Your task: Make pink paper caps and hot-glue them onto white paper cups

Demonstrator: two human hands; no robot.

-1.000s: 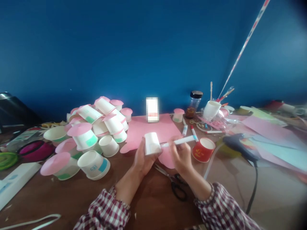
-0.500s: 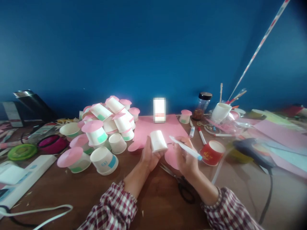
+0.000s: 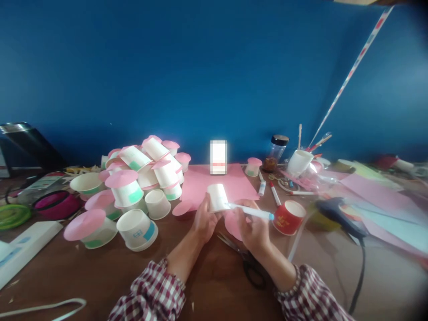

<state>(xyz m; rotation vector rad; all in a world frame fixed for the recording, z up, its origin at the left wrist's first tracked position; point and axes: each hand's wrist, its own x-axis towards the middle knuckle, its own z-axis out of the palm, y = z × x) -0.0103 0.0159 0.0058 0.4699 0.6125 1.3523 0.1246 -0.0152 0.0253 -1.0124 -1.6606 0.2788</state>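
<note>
My left hand (image 3: 204,221) is closed around a small white paper cup (image 3: 217,197), held tilted above the table. In my right hand (image 3: 253,226) is a white marker pen (image 3: 252,211) with a light blue end. Its tip meets the cup's side near the lower right. Under the right hand lies a pink paper circle (image 3: 233,225), partly covered. A pair of scissors (image 3: 245,258) with dark handles rests on the table between my forearms. Behind the cup spreads a pink paper sheet (image 3: 197,187).
Paper cups with pink paper tops are heaped (image 3: 143,165) on the left. A red paper cup (image 3: 289,217), a red-capped marker (image 3: 275,193) and a dark corded tool (image 3: 341,216) are on the right. A lidded jar (image 3: 276,154) stands by the wall. A white power strip (image 3: 28,249) lies left.
The marker has swung nearly level, and its tip has come from beside the cup onto its surface. My right hand has moved closer to the left. The view has shifted slightly.
</note>
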